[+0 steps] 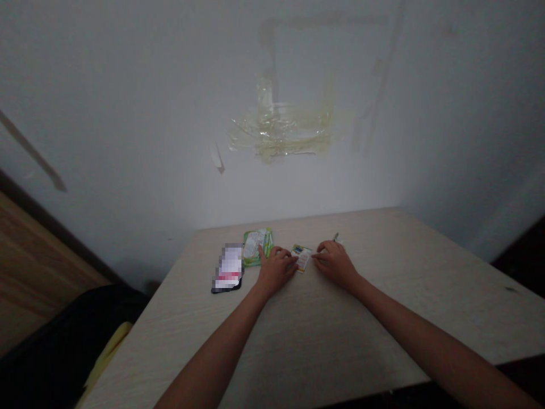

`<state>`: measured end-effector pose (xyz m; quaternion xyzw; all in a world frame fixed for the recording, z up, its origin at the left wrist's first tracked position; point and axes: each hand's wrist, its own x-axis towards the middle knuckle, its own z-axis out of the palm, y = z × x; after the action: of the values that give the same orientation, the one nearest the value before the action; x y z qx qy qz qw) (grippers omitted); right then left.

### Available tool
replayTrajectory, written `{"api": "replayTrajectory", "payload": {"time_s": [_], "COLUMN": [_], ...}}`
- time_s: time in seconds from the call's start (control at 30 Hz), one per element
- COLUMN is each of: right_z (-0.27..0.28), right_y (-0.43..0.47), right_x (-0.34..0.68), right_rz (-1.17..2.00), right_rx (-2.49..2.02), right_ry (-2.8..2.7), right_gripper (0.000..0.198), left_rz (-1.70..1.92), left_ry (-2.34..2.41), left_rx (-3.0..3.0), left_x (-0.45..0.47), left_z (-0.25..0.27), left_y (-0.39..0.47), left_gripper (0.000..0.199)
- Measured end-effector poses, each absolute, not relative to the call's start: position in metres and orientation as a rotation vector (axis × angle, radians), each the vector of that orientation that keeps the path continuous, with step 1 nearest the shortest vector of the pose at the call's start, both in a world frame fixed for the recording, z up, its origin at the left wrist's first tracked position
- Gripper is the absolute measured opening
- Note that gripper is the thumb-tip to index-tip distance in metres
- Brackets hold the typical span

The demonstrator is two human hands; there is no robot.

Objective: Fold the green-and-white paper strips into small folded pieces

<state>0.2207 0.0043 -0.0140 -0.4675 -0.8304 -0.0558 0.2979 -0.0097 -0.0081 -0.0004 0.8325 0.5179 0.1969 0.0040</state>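
A small white, yellow and green printed packet (pixel 302 262) lies flat on the table between my hands. My left hand (pixel 277 269) rests palm down with its fingers spread, a fingertip at the packet's left edge. Under or beside its outer fingers is a larger green and white printed pouch (pixel 252 248). My right hand (pixel 336 263) is closed, with fingertips pointing left, close to the packet's right edge. A small green and whitish scrap (pixel 338 238) shows just behind its knuckles; whether the fingers hold it is hidden.
A phone (pixel 230 268) with a blurred, lit screen lies left of the pouch. The pale wooden table (pixel 383 244) meets a wall (pixel 179 113) bearing old clear tape (pixel 285 133). Dark and yellow cloth (pixel 108 346) sits beyond the table's left edge.
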Motion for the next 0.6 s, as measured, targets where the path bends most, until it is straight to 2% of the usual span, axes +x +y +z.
{"api": "replayTrajectory", "payload": {"time_s": [0.6], "right_z": [-0.0194], "right_y": [0.0071], "right_x": [0.2092], "right_rz": [-0.030], "right_rx": [-0.954], "right_ry": [-2.329], "right_gripper": [0.017], "left_rz": [0.588], "left_ry": [1.664], "left_rx": [2.523], "left_x": [-0.0130], "left_z": [-0.0072], "left_y": [-0.0028], "left_gripper": [0.030]}}
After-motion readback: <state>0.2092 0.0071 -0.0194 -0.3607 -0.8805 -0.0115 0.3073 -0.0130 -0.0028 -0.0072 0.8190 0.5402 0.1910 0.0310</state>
